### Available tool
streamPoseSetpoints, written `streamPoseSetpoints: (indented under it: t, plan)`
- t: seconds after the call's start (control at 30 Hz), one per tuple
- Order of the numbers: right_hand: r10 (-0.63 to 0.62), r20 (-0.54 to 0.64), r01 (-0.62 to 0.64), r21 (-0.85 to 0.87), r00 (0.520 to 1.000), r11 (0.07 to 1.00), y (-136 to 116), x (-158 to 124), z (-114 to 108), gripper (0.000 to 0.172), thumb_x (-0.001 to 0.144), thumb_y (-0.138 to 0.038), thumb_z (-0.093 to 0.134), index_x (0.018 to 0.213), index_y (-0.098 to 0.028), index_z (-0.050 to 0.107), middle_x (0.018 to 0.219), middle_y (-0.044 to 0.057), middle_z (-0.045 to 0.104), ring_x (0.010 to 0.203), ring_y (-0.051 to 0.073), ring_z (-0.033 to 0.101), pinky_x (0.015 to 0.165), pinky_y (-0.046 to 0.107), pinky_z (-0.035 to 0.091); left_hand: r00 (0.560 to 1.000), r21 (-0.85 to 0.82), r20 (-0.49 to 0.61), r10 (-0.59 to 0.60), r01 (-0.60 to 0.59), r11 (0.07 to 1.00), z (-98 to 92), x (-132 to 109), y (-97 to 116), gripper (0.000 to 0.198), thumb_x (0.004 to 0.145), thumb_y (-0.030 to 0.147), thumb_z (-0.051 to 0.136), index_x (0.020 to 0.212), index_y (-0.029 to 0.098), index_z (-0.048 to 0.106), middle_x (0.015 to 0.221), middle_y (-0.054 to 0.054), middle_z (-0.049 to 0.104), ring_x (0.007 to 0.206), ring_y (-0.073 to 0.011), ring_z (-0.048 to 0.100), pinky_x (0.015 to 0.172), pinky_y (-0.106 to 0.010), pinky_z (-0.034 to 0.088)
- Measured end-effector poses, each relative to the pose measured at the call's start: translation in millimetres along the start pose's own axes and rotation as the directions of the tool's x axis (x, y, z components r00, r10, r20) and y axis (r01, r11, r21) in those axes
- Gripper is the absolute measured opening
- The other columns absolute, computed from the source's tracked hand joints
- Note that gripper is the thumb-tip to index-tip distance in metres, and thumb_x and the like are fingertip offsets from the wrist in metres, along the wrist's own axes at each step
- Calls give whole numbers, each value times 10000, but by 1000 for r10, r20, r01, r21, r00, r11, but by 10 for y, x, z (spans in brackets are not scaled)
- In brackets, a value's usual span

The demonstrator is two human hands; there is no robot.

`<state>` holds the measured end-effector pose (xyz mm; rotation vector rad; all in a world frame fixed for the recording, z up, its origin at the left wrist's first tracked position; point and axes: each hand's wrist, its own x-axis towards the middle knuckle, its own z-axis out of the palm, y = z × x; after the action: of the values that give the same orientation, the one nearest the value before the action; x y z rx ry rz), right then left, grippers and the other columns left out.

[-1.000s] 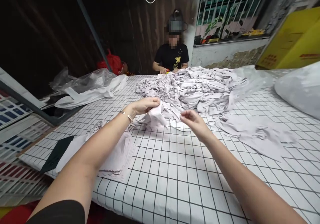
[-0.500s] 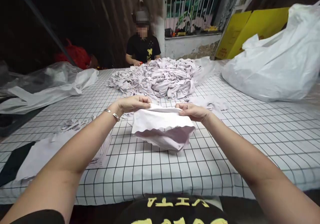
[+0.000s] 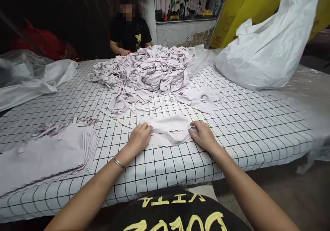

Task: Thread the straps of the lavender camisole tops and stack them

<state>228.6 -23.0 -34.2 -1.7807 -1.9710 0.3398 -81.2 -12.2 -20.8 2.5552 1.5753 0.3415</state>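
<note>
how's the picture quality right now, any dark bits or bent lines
In the head view, the upper left is nearly black, leaving the red bundle murky; also in the head view, the grid on the checked tablecloth bows, and the pale cloth piece contrasts only weakly with it.

Our pale lilac fabric (image 3: 171, 123), white tablecloth (image 3: 247, 128) with black grid lines, our black shirt (image 3: 175, 210) with yellow lettering, our silver bracelet (image 3: 119, 162)
</note>
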Motion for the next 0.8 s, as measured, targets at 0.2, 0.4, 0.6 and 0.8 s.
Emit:
streamPoseSetpoints:
  t: [0.2,0.4,0.6,0.8]
  plan:
    - [82,-31,-75,191,996,979,-38,161,4,128,873,-311,506,806,-218,563,810,36,645,773,198,570,725,319,421,999,108,45,31,-35,994,13,93,48,200,908,308,494,962,188,645,940,-148,606,845,-296,537,696,-386,413]
    - [217,40,-220,146,975,964,-21,214,-26,248,743,-365,654,915,-207,570,886,43,623,771,187,558,683,298,397,992,212,110,69,-91,973,-52,91,81,256,869,194,482,1097,205,598,964,-123,614,850,-270,549,682,-362,431]
    - [288,-59,-268,230,956,936,-38,231,-53,70,829,-295,471,811,-228,471,702,-9,559,652,169,510,619,280,359,988,312,148,50,-94,945,-63,128,67,445,831,-22,338,1191,158,529,978,-110,628,853,-240,572,686,-333,441]
    - [315,23,-303,351,949,886,-111,381,-9,312,700,-220,587,970,-246,431,692,-50,547,602,154,512,555,241,339,983,261,177,44,-89,961,-59,180,71,509,839,24,371,1323,172,430,999,-109,635,852,-237,590,703,-328,451]
